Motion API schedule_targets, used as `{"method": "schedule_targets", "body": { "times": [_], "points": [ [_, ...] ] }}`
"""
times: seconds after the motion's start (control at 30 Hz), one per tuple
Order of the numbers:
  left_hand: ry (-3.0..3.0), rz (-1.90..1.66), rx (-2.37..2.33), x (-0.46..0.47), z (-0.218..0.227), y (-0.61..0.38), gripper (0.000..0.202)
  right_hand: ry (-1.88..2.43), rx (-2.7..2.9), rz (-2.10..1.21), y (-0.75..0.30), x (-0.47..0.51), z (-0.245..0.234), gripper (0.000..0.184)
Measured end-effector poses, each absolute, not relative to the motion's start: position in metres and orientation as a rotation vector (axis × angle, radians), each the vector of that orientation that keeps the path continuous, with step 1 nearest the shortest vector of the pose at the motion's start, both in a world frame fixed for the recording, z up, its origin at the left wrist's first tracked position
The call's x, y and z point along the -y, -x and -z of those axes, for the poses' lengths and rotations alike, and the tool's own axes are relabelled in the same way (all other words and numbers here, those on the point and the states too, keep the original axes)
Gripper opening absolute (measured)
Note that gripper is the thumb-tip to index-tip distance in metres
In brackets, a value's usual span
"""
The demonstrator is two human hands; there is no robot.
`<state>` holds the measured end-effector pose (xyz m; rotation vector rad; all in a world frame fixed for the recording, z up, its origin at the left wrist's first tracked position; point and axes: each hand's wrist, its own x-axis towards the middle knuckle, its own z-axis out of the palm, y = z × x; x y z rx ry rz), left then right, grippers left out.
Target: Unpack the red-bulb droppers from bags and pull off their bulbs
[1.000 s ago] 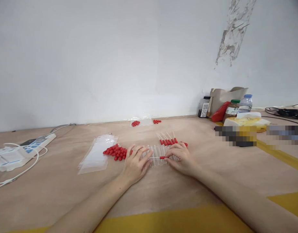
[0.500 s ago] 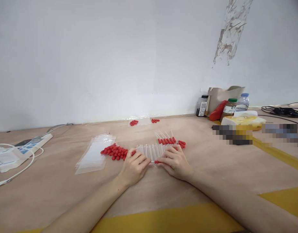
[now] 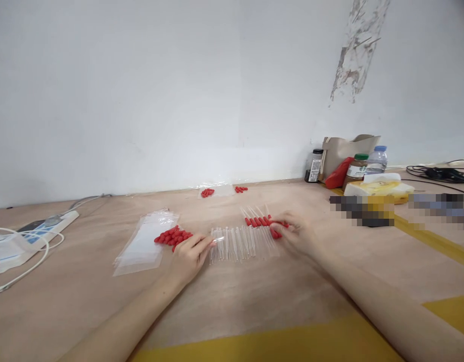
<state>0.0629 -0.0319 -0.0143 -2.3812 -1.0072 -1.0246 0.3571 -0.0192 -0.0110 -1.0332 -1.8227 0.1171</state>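
Note:
A row of clear glass tubes (image 3: 241, 242) lies on the brown table cover (image 3: 232, 301) in front of me. My left hand (image 3: 189, 255) is at the row's left end, its fingertips pinched on the end tube. A pile of loose red rubber bulbs (image 3: 171, 235) lies just beyond that hand. My right hand (image 3: 297, 234) is at the row's far right corner, fingers closed round a dropper with a red bulb (image 3: 275, 233). It sits beside a group of finished red-bulbed droppers (image 3: 257, 220).
A stack of clear plastic bags (image 3: 143, 242) lies left of the bulbs. More red bulbs (image 3: 207, 192) sit near the wall. A power strip with white cables (image 3: 35, 229) is at far left. Bottles, a paper bag (image 3: 349, 151) and a tissue pack (image 3: 379, 187) stand at right.
My hands have parted from the middle of the row. The right hand carried the red-bulbed dropper up and right to the finished group. The left hand slid to the row's left end.

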Motion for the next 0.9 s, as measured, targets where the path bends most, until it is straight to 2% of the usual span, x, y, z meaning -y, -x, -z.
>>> {"method": "schedule_targets", "body": {
  "times": [0.23,0.43,0.57,0.73,0.9],
  "points": [
    [2.448,0.888,1.207,0.019,0.015,-0.083,0.037,1.359,1.472,-0.499,-0.391,-0.013,0.012,0.027],
    [2.423,1.013,1.169,0.012,0.020,-0.085,0.026,1.365,1.450,-0.597,-0.395,-0.022,0.023,0.020],
    [2.421,1.027,1.183,0.012,0.020,-0.085,0.016,1.408,1.578,-0.577,-0.394,-0.025,0.031,0.022],
    [2.558,0.920,1.117,0.019,0.014,-0.090,0.017,1.450,1.650,-0.531,-0.393,-0.025,0.036,0.022],
    [2.649,1.016,1.110,0.030,0.012,-0.093,0.015,1.476,1.677,-0.499,-0.392,-0.023,0.035,0.020]
  ]
}}
